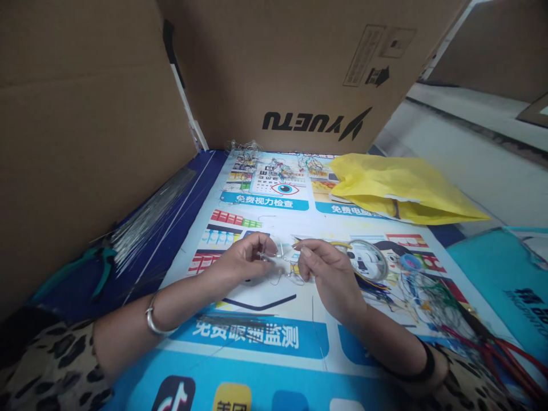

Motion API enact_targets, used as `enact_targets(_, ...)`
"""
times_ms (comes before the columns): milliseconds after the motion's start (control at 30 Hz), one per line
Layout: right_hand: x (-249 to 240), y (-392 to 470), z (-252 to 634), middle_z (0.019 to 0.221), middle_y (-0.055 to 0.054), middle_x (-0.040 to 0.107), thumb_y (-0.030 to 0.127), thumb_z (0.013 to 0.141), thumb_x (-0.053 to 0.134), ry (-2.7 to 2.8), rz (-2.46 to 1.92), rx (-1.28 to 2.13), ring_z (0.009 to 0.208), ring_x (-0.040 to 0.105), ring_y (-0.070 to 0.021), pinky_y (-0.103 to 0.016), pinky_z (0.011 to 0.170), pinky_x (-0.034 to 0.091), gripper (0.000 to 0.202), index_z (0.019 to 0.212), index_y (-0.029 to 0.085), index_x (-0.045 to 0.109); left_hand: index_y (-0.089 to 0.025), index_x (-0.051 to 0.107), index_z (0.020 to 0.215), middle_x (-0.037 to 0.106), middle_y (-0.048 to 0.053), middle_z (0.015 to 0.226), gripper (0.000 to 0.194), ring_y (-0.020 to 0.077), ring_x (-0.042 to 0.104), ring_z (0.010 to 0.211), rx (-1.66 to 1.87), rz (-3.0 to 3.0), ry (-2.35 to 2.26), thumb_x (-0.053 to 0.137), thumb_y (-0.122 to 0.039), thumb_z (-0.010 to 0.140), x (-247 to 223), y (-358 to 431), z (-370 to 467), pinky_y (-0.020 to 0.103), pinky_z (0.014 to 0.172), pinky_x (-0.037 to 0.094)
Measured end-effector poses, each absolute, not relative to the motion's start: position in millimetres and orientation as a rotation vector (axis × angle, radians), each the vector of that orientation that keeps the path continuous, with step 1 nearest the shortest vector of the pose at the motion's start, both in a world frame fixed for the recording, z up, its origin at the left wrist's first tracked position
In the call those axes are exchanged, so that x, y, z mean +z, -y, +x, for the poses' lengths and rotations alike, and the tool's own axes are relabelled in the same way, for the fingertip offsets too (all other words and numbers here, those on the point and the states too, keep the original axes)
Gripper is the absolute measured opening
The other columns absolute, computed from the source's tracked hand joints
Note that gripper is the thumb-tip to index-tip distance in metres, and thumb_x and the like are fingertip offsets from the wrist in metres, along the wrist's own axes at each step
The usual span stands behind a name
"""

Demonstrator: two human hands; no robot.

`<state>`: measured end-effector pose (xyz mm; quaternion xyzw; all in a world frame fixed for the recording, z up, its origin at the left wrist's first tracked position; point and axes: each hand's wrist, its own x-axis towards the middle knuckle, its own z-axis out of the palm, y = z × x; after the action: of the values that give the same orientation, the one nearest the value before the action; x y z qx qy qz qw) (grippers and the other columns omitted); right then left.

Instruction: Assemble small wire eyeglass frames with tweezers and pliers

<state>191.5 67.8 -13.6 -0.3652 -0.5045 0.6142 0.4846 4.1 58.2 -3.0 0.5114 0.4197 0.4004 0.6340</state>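
Between my hands, above the printed sheet point(274, 225), is a small bent silvery wire piece point(280, 264) with thin ends sticking out. My left hand point(244, 260) pinches its left side with thumb and fingers. On the other side my right hand point(327, 273) is closed, thumb against forefinger, at the right end of the wire. Fine details of the piece are blurred. Just beyond my right hand lies a coil of wire point(381, 254). Several straight dark wires point(240, 319) rest on the sheet nearer to me.
Teal-handled pliers point(105, 274) and a bundle of straight wires point(148, 214) lie left. Cardboard point(317, 68) stands behind. At right are a yellow bag point(402, 182), tangled wires point(428, 297), a red-handled tool point(505, 354) and a teal bag point(509, 302). Small wire pieces point(244, 149) lie at the back.
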Motion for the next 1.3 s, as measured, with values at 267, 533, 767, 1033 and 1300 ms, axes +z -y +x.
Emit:
enact_targets(267,-10.4,-68.4,191.5,0.049,0.005,0.045,0.035,0.081,0.056,1.216,-0.924,1.444,0.048,0.039,-0.0092,-0.024,0.05,0.032,0.016,0.087,0.021,0.062,-0.016,0.058,0.079,0.06,0.002,0.078,0.01,0.0133,0.054,0.074,1.004,1.252,-1.131,0.056,-0.011,0.07,-4.5,-61.7,8.1,0.025,0.069,0.039)
enact_targets(533,-10.9,-74.3,192.3,0.047,0.006,0.043,0.037,0.081,0.056,1.079,-1.004,1.48,0.046,0.038,-0.0085,-0.022,0.047,0.029,0.019,0.089,0.02,0.059,-0.015,0.058,0.081,0.061,0.002,0.073,0.012,0.0122,0.055,0.067,1.049,1.071,-1.083,0.058,-0.027,0.078,-3.8,-59.9,6.1,0.026,0.065,0.041)
enact_targets(767,-10.4,-76.5,191.5,0.049,0.006,0.045,0.037,0.079,0.058,1.031,-1.023,1.516,0.045,0.039,-0.0084,-0.022,0.046,0.031,0.019,0.088,0.02,0.058,-0.016,0.058,0.083,0.062,0.002,0.073,0.016,0.013,0.059,0.068,1.0,1.07,-1.043,0.057,-0.032,0.08,-5.4,-58.8,4.8,0.025,0.064,0.042)
enact_targets(1033,-11.5,-76.1,192.3,0.048,0.006,0.046,0.038,0.078,0.059,1.002,-1.032,1.543,0.046,0.04,-0.0084,-0.022,0.046,0.03,0.02,0.087,0.02,0.058,-0.015,0.055,0.082,0.064,0.001,0.073,0.024,0.0129,0.063,0.063,0.962,1.052,-1.021,0.052,-0.039,0.083,-6.6,-58.7,3.3,0.024,0.06,0.044)
enact_targets(1300,-12.6,-76.9,190.9,0.055,0.005,0.049,0.037,0.078,0.059,0.983,-1.022,1.585,0.049,0.042,-0.0077,-0.021,0.046,0.03,0.019,0.087,0.02,0.058,-0.014,0.054,0.082,0.064,0.001,0.067,0.025,0.0123,0.063,0.059,0.957,1.063,-1.008,0.049,-0.038,0.085,-6.1,-58.3,3.6,0.023,0.057,0.044)
